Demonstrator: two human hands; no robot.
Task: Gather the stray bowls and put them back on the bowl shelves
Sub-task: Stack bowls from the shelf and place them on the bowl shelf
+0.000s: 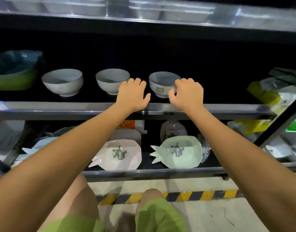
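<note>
Three white bowls stand in a row on the dark middle shelf (60, 107): a left bowl (62, 82), a middle bowl (110, 82) and a right bowl (161, 84) with a label on its side. My left hand (133, 95) hovers over the shelf's front edge between the middle and right bowls, fingers relaxed and holding nothing. My right hand (188, 94) is at the right bowl's right side. Its fingers are loosely curled by the rim and its thumb is close to the bowl's wall. I see no firm grip.
A dark teal and green dish (15, 71) sits at the shelf's far left. Wrapped packages (276, 91) crowd the right end. White trays (87, 5) line the top shelf. Below lie a pink pineapple-shaped plate (120, 154) and a green one (180, 152). Hazard tape (177, 196) marks the floor.
</note>
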